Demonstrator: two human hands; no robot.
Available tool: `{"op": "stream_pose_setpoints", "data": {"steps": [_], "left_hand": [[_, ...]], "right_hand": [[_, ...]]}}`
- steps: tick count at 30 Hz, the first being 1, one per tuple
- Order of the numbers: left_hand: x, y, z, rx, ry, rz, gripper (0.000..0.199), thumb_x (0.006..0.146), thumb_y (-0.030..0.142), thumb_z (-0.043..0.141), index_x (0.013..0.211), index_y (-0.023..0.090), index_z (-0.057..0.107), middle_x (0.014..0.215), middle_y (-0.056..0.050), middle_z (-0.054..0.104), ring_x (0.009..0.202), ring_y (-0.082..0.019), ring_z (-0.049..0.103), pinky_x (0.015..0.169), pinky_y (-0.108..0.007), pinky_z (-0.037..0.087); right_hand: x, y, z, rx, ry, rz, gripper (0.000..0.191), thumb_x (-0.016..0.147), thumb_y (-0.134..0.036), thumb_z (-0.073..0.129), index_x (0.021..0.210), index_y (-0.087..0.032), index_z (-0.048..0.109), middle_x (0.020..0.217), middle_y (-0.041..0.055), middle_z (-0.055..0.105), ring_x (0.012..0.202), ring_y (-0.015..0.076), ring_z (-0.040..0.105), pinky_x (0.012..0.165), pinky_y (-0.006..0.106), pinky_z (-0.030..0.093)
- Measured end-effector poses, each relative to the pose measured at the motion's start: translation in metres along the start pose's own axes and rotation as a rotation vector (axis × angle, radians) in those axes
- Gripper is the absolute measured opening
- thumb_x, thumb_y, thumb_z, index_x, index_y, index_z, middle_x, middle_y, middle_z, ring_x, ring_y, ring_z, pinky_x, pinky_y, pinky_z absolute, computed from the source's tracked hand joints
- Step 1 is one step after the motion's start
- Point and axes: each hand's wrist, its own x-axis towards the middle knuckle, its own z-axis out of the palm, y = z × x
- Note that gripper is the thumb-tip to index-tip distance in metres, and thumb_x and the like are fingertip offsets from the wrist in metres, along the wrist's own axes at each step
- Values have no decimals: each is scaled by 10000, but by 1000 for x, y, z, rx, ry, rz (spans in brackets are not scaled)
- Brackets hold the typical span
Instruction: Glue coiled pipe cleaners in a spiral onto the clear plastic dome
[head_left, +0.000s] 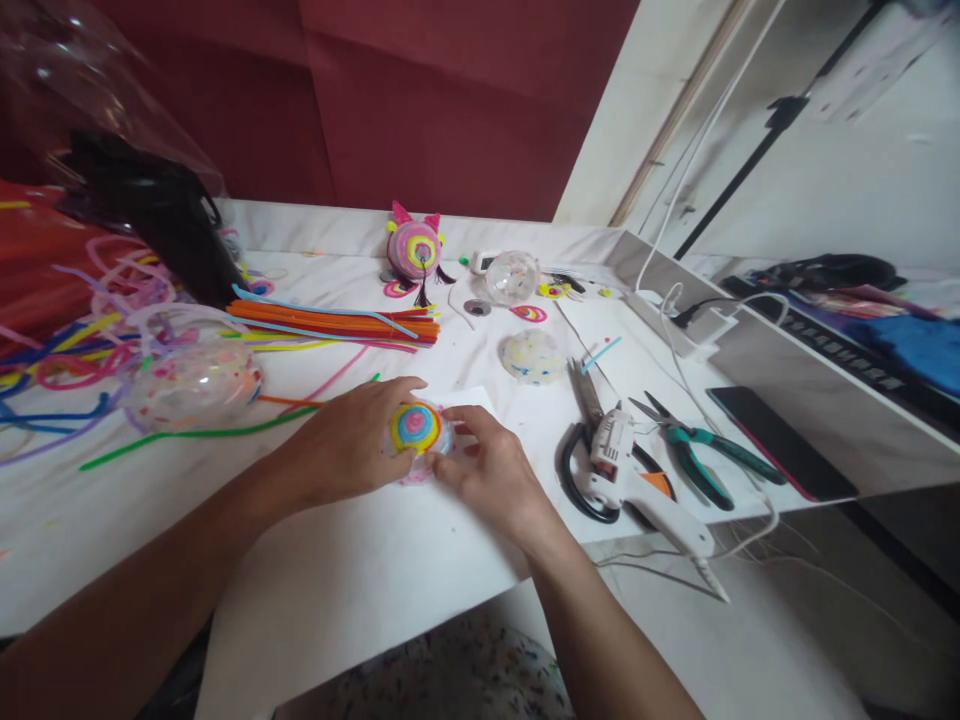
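A small clear ball with pink specks [414, 474] stands on white paper in front of me, gripped from both sides. On its top sits a coiled disc [416, 425] of fuzzy stems, pink in the middle, then blue, yellow and orange-red. My left hand [356, 430] curves around the ball's left side, thumb at the near edge. From the right, my right hand [487, 460] holds it with bent fingers and thumb. Behind them is a finished-looking pink ball figure [415, 250] with pointed ears, a ringed disc and black tassels.
Pipe cleaners [337, 322] lie bundled at the left, near a clear speckled ball [199, 385]. Further clear balls [512, 278] stand behind. At right are a white glue gun [626, 475], scissors [587, 395], green-handled pliers [701, 445], a dark phone [780, 440] and a power strip [694, 325] with cables.
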Motion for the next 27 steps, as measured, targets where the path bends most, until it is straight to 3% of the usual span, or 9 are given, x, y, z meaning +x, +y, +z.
{"op": "stream_pose_setpoints", "data": {"steps": [6, 11, 17, 22, 26, 27], "left_hand": [[1, 0, 0, -10, -4, 18, 802, 736, 462, 590, 1472, 148, 530, 1490, -174, 670, 1329, -400, 664, 1134, -520, 537], [1, -4, 2, -31, 4, 16, 805, 744, 527, 595, 1461, 168, 531, 1502, -180, 665, 1342, -419, 659, 1132, -551, 542], [0, -12, 3, -75, 56, 19, 753, 802, 593, 591, 1437, 192, 533, 1468, -169, 686, 1316, -402, 680, 1089, -542, 572], [-2, -23, 6, -36, 81, 73, 708, 828, 555, 585, 1444, 208, 545, 1447, -155, 702, 1321, -386, 681, 1111, -518, 564], [0, -32, 11, -8, 186, 78, 683, 836, 628, 590, 1407, 255, 601, 1376, -106, 752, 1208, -394, 740, 994, -475, 622], [2, -35, 12, 0, 165, 86, 637, 866, 641, 576, 1383, 273, 629, 1352, -77, 766, 1176, -381, 756, 967, -449, 626]], "right_hand": [[2, -4, 2, -16, 10, 87, 424, 806, -220, 818, 1201, -211, 666, 1170, 94, 772, 1088, 285, 712, 915, 429, 559], [4, -7, 1, -22, -5, 98, 464, 811, -185, 837, 1244, -198, 671, 1217, 114, 764, 1109, 298, 719, 940, 457, 569], [-11, -1, -1, -68, 57, -69, 481, 836, -129, 805, 1298, -163, 677, 1314, 161, 740, 1151, 322, 745, 962, 481, 602], [-46, 9, -36, -206, 290, -340, 249, 964, -157, 646, 1202, -169, 716, 1172, 139, 785, 1082, 303, 759, 911, 451, 619], [-72, 22, -82, -368, 500, -314, 181, 1007, -158, 570, 1032, -198, 745, 932, 78, 787, 862, 239, 756, 769, 361, 595], [-77, 27, -92, -406, 532, -282, 197, 1001, -147, 558, 1003, -202, 747, 891, 68, 778, 822, 229, 748, 743, 348, 584]]}}
